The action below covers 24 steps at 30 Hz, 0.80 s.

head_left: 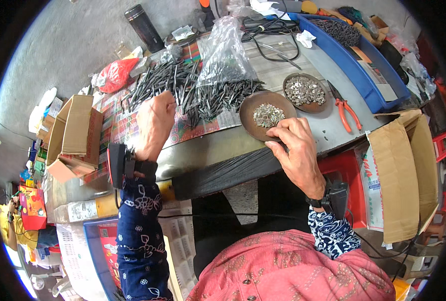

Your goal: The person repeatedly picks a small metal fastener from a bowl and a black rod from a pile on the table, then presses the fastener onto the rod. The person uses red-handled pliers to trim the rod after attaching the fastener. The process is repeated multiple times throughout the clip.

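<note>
My left hand (155,123) is closed at the near left edge of a pile of thin black strips (208,100). Whatever its curled fingers hold is hidden. At the near right rim of a shallow brown bowl (249,123), my right hand (297,150) has thumb and forefinger drawn together in a pinch; anything between them is too small to make out. Small silvery metal pieces (268,115) lie heaped in that bowl. Behind it to the right, a second round dish (321,107) holds chunkier silvery pieces (304,90). A clear plastic bag (226,55) rests over the strips.
Red-handled pliers (346,113) lie right of the dishes. A long blue tray (351,65) holds dark parts at the back right. Cardboard boxes stand left (77,133) and right (398,175). A black flask (143,27) and a red bag (117,75) sit at the back left.
</note>
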Motion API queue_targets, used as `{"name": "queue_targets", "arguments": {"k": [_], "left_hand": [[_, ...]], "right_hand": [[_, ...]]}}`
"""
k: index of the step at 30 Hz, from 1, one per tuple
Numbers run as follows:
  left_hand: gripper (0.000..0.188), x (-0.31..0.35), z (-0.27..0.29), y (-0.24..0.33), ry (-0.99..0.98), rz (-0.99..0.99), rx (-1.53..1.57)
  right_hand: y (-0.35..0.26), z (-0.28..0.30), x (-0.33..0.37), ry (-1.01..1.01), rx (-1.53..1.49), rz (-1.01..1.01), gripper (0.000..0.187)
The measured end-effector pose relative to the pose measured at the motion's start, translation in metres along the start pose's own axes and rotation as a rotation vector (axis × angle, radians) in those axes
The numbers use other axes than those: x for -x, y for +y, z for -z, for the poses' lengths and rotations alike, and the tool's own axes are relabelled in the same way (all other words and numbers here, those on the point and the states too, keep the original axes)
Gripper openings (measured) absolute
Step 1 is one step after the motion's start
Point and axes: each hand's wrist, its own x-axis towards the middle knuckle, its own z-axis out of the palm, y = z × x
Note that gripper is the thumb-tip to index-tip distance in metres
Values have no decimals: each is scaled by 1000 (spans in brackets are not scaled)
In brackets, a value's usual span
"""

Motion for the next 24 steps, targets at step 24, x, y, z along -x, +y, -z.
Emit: {"name": "queue_targets", "arguments": {"k": [24], "left_hand": [[8,-11,-11,18,45,97,111]], "right_hand": [[5,1,-2,-44,-118,-20,9]]}}
